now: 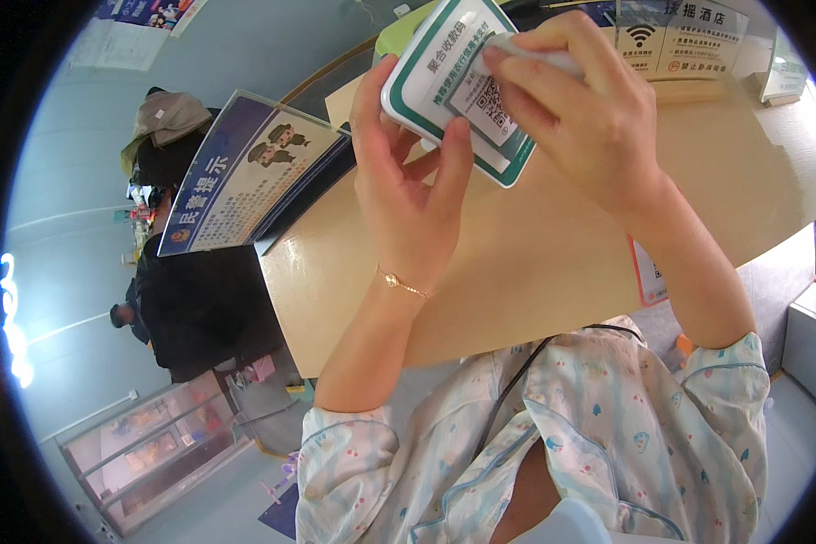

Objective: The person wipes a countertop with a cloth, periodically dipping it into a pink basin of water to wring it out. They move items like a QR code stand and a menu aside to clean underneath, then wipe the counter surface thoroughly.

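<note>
My left hand (408, 183) grips a white and green payment-code plaque (442, 88) by its lower left edge, thumb on the front face, fingers behind. The plaque is tilted above the wooden counter and bears writing and a printed code. My right hand (578, 102) holds a whitish wad (544, 56), perhaps a tissue or cloth, pressed against the upper right of the plaque's face. The fingers hide part of the wad and of the code.
The curved wooden counter (517, 272) lies below my hands. On it stand an acrylic notice (245, 177) at left and a sign with writing (680, 41) at upper right. A red-edged code card (646, 275) lies near my right forearm. Another person (136, 316) is far left.
</note>
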Motion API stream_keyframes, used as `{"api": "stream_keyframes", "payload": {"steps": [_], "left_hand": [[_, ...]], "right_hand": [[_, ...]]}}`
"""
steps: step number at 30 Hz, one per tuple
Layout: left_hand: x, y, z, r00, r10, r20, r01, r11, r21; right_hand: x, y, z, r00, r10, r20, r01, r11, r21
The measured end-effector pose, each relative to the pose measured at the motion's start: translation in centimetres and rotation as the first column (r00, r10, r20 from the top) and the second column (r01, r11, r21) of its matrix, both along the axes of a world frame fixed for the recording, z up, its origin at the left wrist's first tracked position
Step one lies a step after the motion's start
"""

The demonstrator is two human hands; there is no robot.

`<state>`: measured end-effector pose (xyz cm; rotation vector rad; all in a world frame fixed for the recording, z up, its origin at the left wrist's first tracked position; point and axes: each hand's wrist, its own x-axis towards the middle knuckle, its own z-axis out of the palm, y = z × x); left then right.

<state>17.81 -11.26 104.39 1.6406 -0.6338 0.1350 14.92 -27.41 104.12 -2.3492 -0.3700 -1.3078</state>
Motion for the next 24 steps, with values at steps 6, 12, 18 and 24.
{"api": "stream_keyframes", "payload": {"steps": [6,12,18,24], "left_hand": [[0.1,0.0,-0.2,0.999,0.016,0.035,-0.016,1.0,0.003],[-0.1,0.1,-0.1,0.998,0.012,0.063,-0.013,1.0,0.011],[-0.1,-0.1,-0.2,0.999,0.037,0.019,-0.037,0.999,-0.02],[-0.1,-0.2,-0.1,1.0,0.013,-0.023,-0.013,1.0,-0.013]], "right_hand": [[0.1,-0.3,0.4,0.995,0.044,-0.09,-0.041,0.999,0.033],[-0.2,0.4,0.7,0.996,0.076,0.04,-0.071,0.991,-0.117],[-0.4,0.4,1.3,0.999,0.013,0.029,-0.009,0.991,-0.133],[-0.4,-0.1,2.2,0.98,-0.117,-0.163,0.096,0.986,-0.136]]}}
